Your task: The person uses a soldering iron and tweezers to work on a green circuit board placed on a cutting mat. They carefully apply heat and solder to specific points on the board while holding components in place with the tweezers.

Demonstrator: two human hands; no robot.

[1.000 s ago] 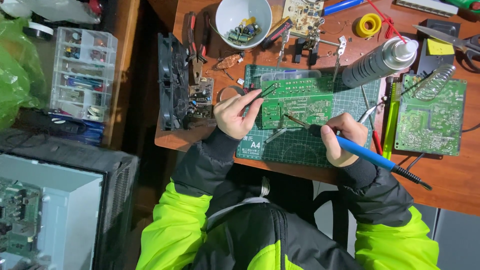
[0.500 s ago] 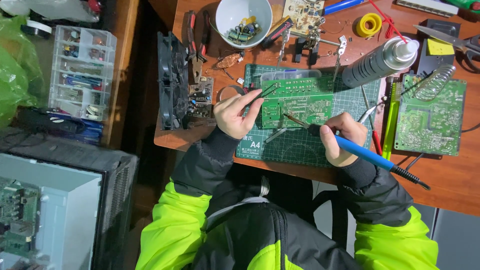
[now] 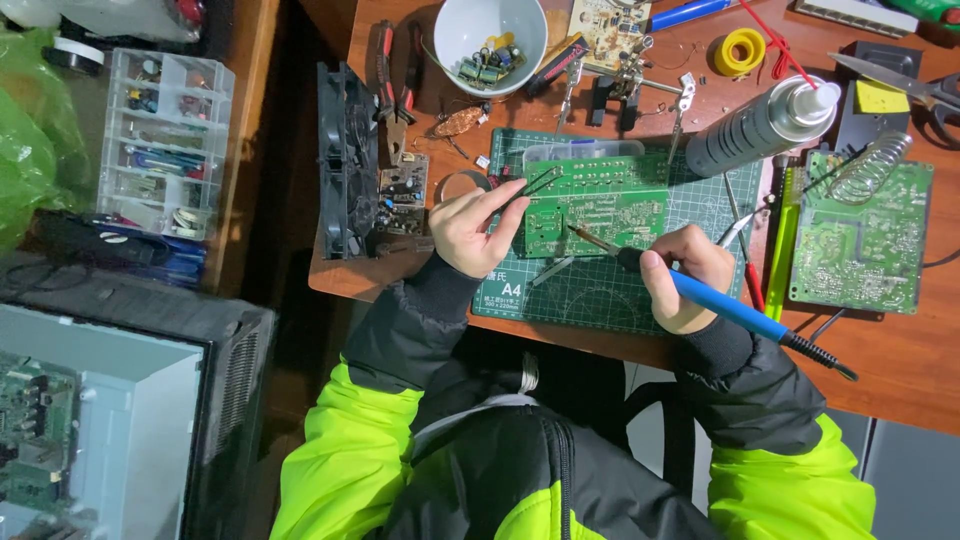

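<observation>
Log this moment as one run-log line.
left hand: holds tweezers at circuit board | right hand: holds blue soldering iron, tip on board | board on green mat

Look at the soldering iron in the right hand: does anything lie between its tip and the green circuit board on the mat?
Nothing visible does. The right hand holds the blue soldering iron, whose tip reaches the green circuit board directly. The left hand holds tweezers at the board's left edge, clear of the tip.

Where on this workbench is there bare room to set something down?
Bare cutting mat lies below the green circuit board, between left hand and right hand with soldering iron. Bare desk lies below the second board. The far edge around the bowl is crowded.
</observation>
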